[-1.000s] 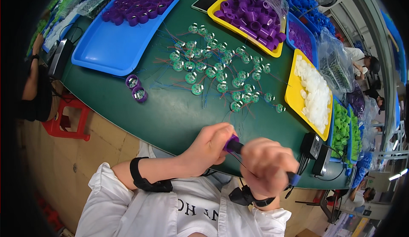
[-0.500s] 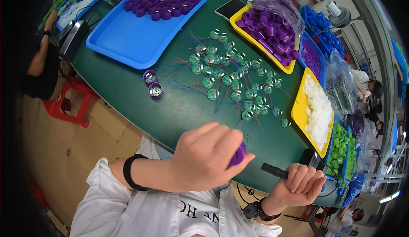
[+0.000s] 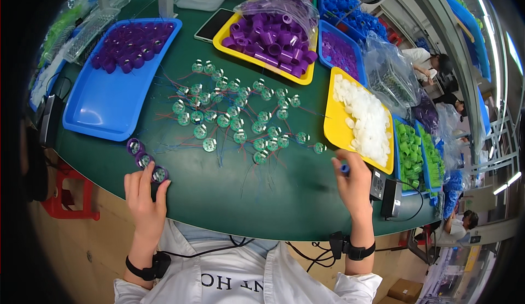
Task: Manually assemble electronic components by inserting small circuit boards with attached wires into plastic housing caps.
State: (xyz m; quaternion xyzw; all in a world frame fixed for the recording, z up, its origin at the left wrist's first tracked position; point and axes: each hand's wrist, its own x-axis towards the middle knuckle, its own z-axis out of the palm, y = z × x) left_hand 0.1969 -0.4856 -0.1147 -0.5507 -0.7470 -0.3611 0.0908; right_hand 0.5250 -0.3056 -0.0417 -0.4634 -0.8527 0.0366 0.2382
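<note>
My left hand (image 3: 143,194) is at the table's near left edge, thumb and fingers closed around a purple plastic ring (image 3: 159,174) with a small circuit board inside. That ring stands on the table at the near end of a short row. Beyond it are two more filled purple rings, the middle one (image 3: 144,160) and the far one (image 3: 134,146). On the right, my right hand (image 3: 354,181) is curled around a pen-like tool; only its blue end (image 3: 344,169) shows. Between the hands and farther off, many green round circuit boards (image 3: 223,120) with red and blue wires lie spread out.
A blue tray (image 3: 104,115) with filled purple rings stands at the left. Yellow trays hold empty purple rings (image 3: 270,36) and white plastic pieces (image 3: 363,121). Green parts (image 3: 410,151) fill bins at the right, beside a black box (image 3: 391,197). A phone (image 3: 214,25) lies far back.
My left hand has moved left and down to the table, placing its purple ring by the other two. My right hand has moved forward over the table, the tool turned in it. The view has shifted.
</note>
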